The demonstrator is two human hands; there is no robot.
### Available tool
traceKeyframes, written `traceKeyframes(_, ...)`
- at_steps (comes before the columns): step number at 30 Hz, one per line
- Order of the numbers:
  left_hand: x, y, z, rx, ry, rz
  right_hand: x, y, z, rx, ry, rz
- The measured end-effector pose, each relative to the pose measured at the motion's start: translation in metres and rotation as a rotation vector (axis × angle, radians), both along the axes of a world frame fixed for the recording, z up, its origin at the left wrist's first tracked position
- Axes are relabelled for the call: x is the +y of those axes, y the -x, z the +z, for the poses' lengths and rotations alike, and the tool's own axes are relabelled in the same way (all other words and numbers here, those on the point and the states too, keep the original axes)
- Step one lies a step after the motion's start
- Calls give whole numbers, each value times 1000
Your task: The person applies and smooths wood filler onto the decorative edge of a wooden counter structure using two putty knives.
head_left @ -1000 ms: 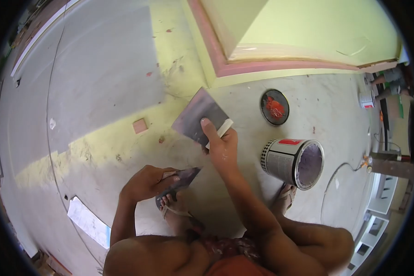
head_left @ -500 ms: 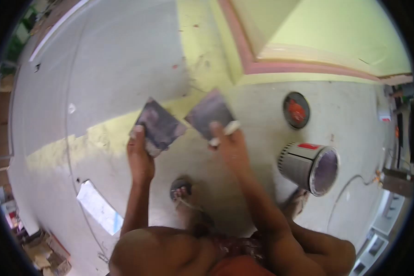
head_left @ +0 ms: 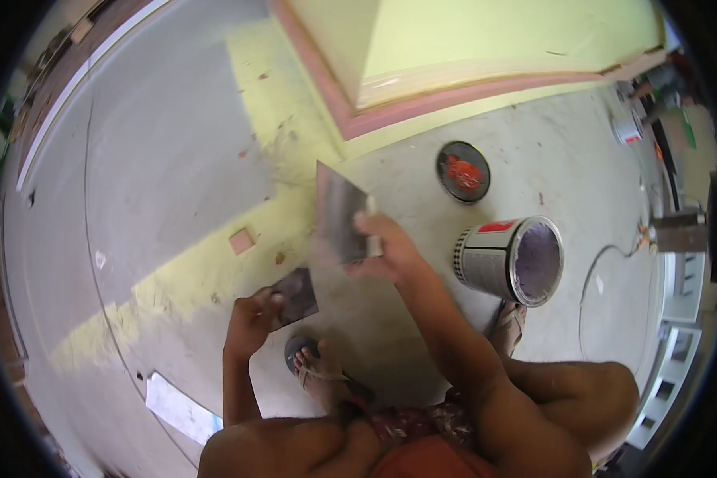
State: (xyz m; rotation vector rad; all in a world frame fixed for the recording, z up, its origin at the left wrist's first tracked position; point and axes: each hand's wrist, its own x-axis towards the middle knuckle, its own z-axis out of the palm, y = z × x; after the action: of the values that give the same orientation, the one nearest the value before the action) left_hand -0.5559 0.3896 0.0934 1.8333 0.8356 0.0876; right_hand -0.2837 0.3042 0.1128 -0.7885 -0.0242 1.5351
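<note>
My right hand (head_left: 384, 248) grips a flat square putty spreader (head_left: 341, 213) by its pale edge, thumb on its face. The blade is slightly blurred and stands tilted over the yellow strip on the floor. Lower and to the left, my left hand (head_left: 252, 320) pinches a second, dark square spreader (head_left: 296, 298) between thumb and fingers. The two blades are apart. Right of my right hand, a large can (head_left: 486, 253) has its mouth facing me, greyish-purple inside. Behind it lies a round dark lid (head_left: 448, 185) with red paste on it.
A yellow-green wall corner with a pink lower edge (head_left: 422, 111) rises ahead. A small pink square (head_left: 241, 241) lies on the floor. White paper (head_left: 175, 408) is at lower left, a cable (head_left: 593, 279) at right. My sandalled feet flank the work area. Another person is partly visible at far right.
My left hand has dropped lower, its spreader now separated from the other. My right hand has turned its spreader more upright. The view has shifted, and the small pink square now shows.
</note>
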Motion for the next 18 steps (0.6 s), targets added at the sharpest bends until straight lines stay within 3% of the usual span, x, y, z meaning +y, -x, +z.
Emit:
traceKeyframes(1,3,11,-16,-13,81,171,0,1,-3,-12,-3,-24)
traceKeyframes(2,6,13,-26,-24,163,346,3,8,-7,-883,37,152)
traceKeyframes(3,6,8,-23,-29,163,325,6,10,-1,-1743,101,340)
traceKeyframes(7,0,-2,-23,21,109,322,-7,-21,45,-1769,-51,541)
traceKeyframes(9,3,-3,-26,73,66,279,-13,-63,73,-1732,-156,807)
traceKeyframes(11,-1,-4,-28,115,42,238,-37,-114,95,-2001,-213,677)
traceKeyframes(13,-5,-5,-24,137,18,206,-60,-174,125,-2164,17,780)
traceKeyframes(15,-10,-7,-12,227,-29,151,-89,-241,146,-2401,447,1038)
traceKeyframes(18,-22,-11,4,255,-101,111,-130,-339,158,-2625,660,1065)
